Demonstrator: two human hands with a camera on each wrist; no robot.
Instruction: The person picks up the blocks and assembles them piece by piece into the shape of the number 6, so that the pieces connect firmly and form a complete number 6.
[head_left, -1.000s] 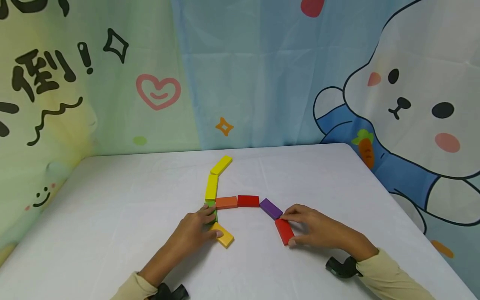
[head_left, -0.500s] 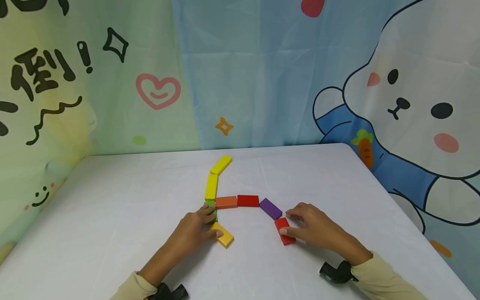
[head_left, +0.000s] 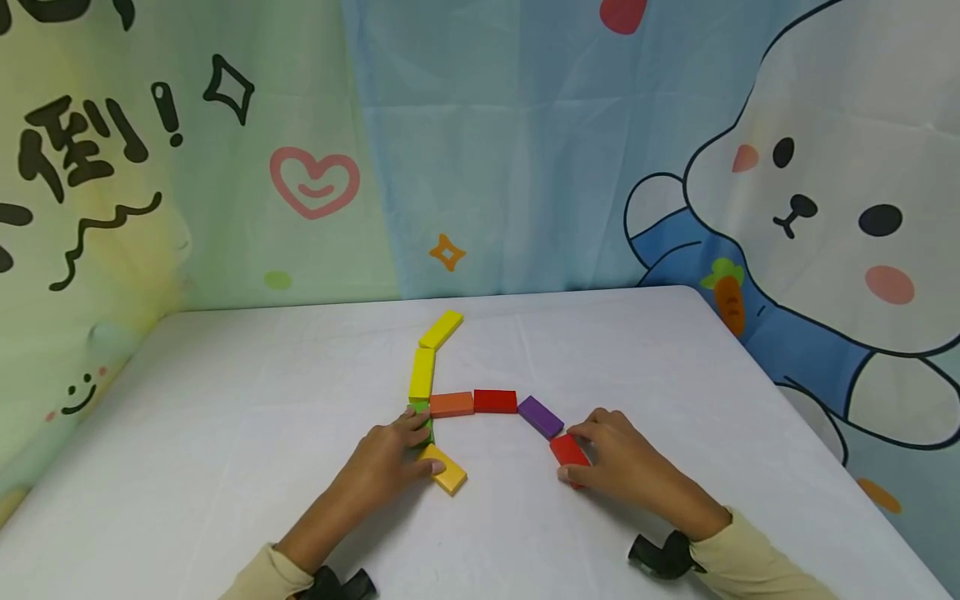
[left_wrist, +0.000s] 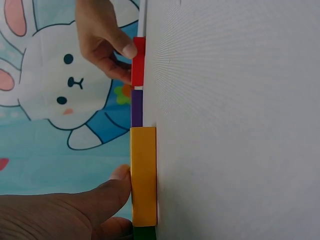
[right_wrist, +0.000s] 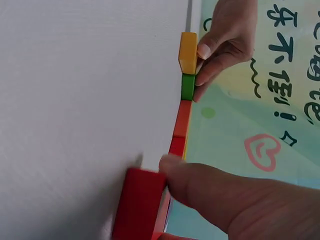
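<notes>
My left hand [head_left: 386, 458] rests over a green block [head_left: 420, 407] and an amber block [head_left: 453, 477], its thumb on the amber one and its fingers along the green one, which they partly hide. The left wrist view has the thumb tip against the amber block's [left_wrist: 144, 175] top edge. At the right end of the row, my right hand [head_left: 621, 457] holds a red block [head_left: 567, 451] between thumb and fingers, covering its right side. That block's [right_wrist: 137, 205] end shows large in the right wrist view. A purple block [head_left: 541, 417] lies just beyond its far end.
An orange block [head_left: 452, 405] and another red block [head_left: 495, 402] link the green block to the purple one. Two yellow blocks [head_left: 422, 375] run toward the far edge. All lie on a white-covered table [head_left: 285, 375], with a printed cloth backdrop [head_left: 465, 167] behind.
My right thumb has shifted along the red block to its near end, and the fingers have come back to its far end. The right wrist has moved slightly left; the left hand stays put.
</notes>
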